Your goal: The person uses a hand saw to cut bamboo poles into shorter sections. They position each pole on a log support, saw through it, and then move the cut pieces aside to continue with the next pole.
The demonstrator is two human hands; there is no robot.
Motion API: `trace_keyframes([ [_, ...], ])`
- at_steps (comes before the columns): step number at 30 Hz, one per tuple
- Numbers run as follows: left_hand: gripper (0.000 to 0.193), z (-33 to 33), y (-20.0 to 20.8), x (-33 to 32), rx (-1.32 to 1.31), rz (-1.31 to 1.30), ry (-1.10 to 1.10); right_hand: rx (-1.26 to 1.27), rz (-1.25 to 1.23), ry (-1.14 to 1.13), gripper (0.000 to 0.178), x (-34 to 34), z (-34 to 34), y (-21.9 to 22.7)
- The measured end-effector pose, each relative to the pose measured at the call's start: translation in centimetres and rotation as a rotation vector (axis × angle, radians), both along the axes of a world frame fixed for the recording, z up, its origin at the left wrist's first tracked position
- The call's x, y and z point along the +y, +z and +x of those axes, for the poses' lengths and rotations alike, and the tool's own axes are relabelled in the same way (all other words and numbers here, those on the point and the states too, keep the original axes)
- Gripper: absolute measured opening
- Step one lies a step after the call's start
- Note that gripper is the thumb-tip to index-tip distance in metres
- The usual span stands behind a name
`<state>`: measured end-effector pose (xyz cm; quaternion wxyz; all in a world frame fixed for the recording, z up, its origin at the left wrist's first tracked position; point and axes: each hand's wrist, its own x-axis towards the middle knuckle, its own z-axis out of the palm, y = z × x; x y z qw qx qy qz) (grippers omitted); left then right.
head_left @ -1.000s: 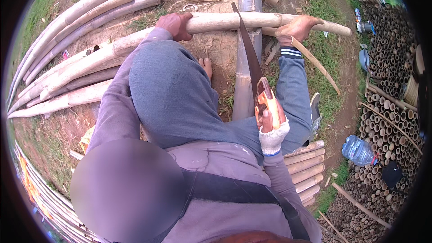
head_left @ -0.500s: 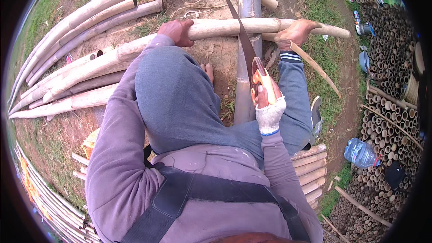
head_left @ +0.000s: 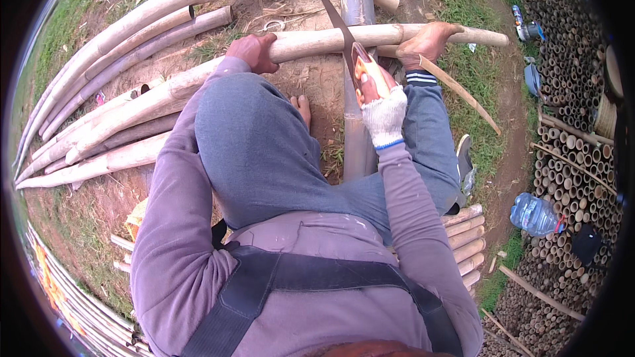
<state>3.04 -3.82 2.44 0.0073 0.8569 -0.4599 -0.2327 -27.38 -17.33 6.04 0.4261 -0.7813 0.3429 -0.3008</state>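
Note:
A long pale bamboo pole [head_left: 317,42] lies crosswise over a thicker grey bamboo pole [head_left: 358,0]. My bare left hand [head_left: 254,53] is wrapped round the pale pole, left of the crossing. In a white knitted glove with bare fingertips, my right hand [head_left: 381,102] grips the orange handle of a handsaw [head_left: 337,18]. The blade crosses the pale pole just left of the grey one, its tip pointing away and up to the left. My bare right foot [head_left: 430,41] rests on the pale pole, right of the blade.
Several bamboo poles [head_left: 152,3] lie at the left. Short cut lengths [head_left: 466,238] sit beside my right hip. Stacked bamboo pieces [head_left: 575,178] fill the right side, with a clear plastic bottle [head_left: 534,214] beside them. A thin bamboo strip [head_left: 463,92] lies near my foot.
My right hand has pushed the saw forward and a little left, so the handle now sits close to the pole. My left hand keeps its hold; the view has shifted slightly.

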Motion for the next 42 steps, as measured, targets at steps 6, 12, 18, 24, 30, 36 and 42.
trace_keyframes([
  [6,0.067,-0.3,-1.1,1.5,0.006,0.018,-0.005,0.062,0.238,0.024,0.048,8.7,-15.2,5.2],
  [12,0.069,-0.5,-0.8,0.4,0.005,0.047,-0.001,0.005,-0.127,0.062,0.038,-0.3,-0.2,-2.4],
  [18,0.075,-0.1,-1.0,1.6,-0.022,-0.017,0.003,-0.042,-0.045,0.064,0.036,2.2,-4.2,0.3],
  [24,0.064,-0.5,-1.4,1.9,-0.007,0.018,0.011,0.027,0.192,0.071,0.048,8.5,-15.2,5.9],
  [30,0.068,-0.7,-0.8,0.8,-0.025,0.009,0.002,0.025,-0.168,0.018,0.034,-1.1,2.5,-2.2],
  [36,0.070,-0.5,-1.9,1.6,-0.033,-0.022,0.031,-0.053,-0.046,0.077,0.037,2.9,-6.2,0.5],
  [42,0.065,-1.0,-1.6,2.1,-0.013,0.017,0.045,0.011,0.382,-0.012,0.043,7.8,-13.4,5.1],
])
